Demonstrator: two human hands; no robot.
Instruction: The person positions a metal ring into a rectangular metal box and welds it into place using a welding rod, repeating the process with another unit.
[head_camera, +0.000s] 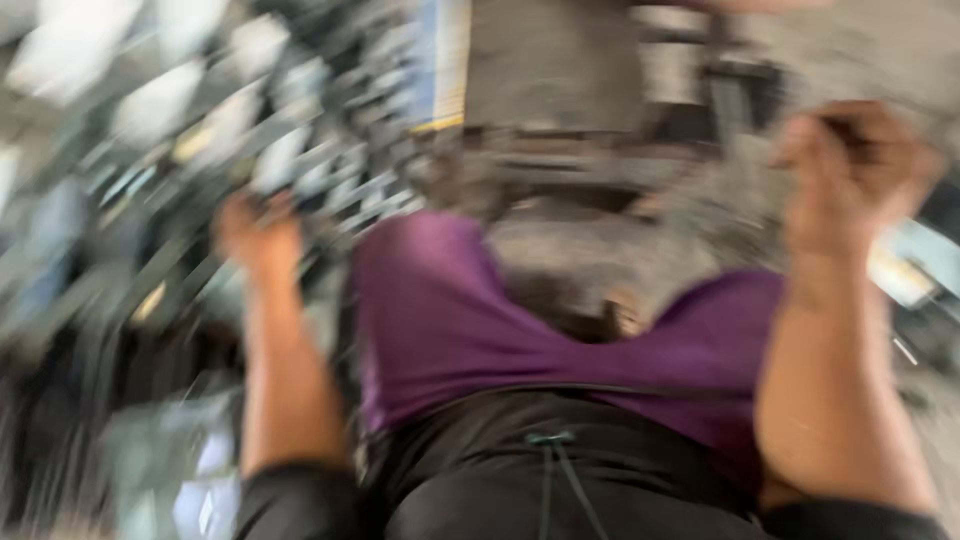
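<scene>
The purple cloth (440, 320) was seen stretched across the lap between both arms, nearer to the left hand (258, 235), while the right hand (850, 170) was curled above it; neither grip could be told through blur.

**cloth near, grit far, all under heavy blur**

the purple garment (440, 320) over the lap looks like soft matt cloth, lying in smooth folds. the black top (520, 470) nearest the camera is a darker cloth with a faint sheen, and a thin cord (555, 450) runs down it. the floor (600, 250) beyond looks like grey, rough, matt concrete. the clutter at far left (200, 110) shows pale glossy patches, perhaps plastic; the blur hides more.
</scene>
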